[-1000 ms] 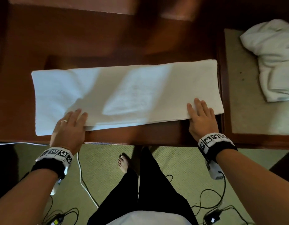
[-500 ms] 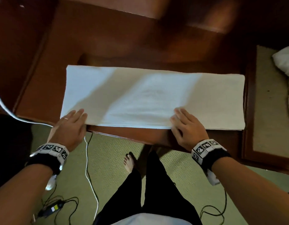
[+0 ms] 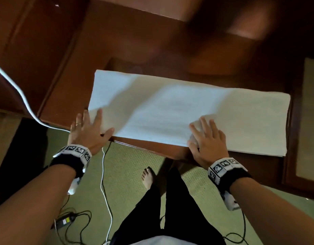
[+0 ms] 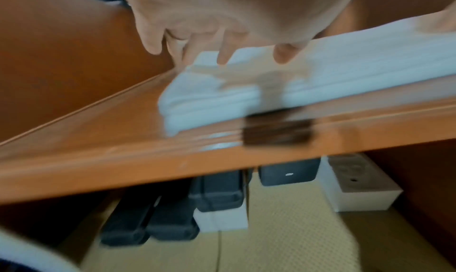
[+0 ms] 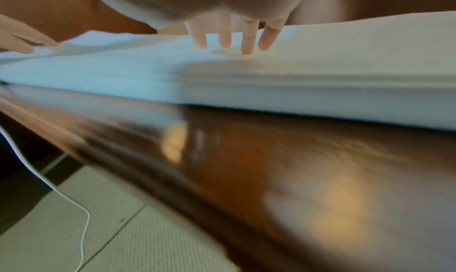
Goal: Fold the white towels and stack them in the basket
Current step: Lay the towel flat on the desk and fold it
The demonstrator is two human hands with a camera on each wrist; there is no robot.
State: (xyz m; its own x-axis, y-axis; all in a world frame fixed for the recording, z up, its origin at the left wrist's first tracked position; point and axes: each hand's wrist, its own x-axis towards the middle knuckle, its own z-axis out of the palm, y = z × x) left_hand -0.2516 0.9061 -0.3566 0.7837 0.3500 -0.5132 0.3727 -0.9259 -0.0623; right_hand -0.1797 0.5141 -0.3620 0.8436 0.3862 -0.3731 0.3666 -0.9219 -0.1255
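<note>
Head view: tabletop [image 3: 138,43], dark wood, carries one white towel [image 3: 188,110] already folded into a long layered strip along the near edge. Left hand [image 3: 87,131] flat at its left corner, right hand [image 3: 208,144] flat mid-strip; neither grip clamps cloth. Step looks like the crosswise fold; next, pinch the left end and carry it over. Basket not in view.

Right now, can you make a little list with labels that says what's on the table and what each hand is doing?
towel: white towel, folded into a long strip, flat on the table
table: dark wooden table
left hand: left hand at the towel's near left corner, fingers spread on it
right hand: right hand flat on the near edge, right of the middle
grip: neither hand visibly pinches the cloth
basket: not in view
</note>
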